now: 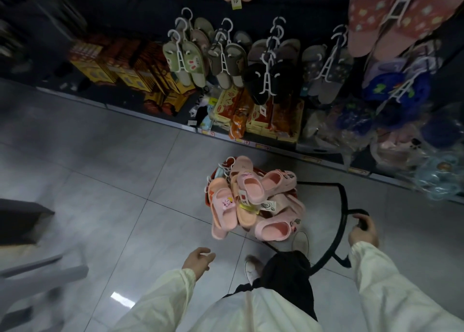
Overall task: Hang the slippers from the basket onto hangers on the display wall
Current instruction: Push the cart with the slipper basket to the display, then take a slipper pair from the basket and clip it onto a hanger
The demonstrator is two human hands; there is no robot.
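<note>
Nearest to the camera are two cream, slightly shiny sleeves. The left hand (198, 259) hangs free above the glossy grey tiled floor (113, 181), its fingers loosely curled and apart, holding nothing. The right hand (363, 231) is clamped around the thin black bent-metal handle (342, 201), which curves away from it toward the basket. Between the two hands, a little lower, a white canvas shoe (252, 266) and dark trousers are seen.

Ahead of the left hand and to the left of the right hand stands the red plastic basket (209, 193) on the floor; only a part of its rim shows. It is heaped with soft, rounded foam slippers in pink and peach (251, 193), some with small cartoon charms and paper tags. A few white plastic hangers (227, 166) lie at the far edge of the heap.

Farther beyond the basket, a low shelf holds yellow and red printed cartons (273, 118). Above it, on the dark display wall (140, 7), pairs of slippers hang on white ladder-shaped hangers with round hooks: a pale green pair (183, 63), a grey-brown pair (226, 63), a black pair (271, 80). Far ahead of the right hand hangs a large coral pair with pale flowers (391, 15).
</note>
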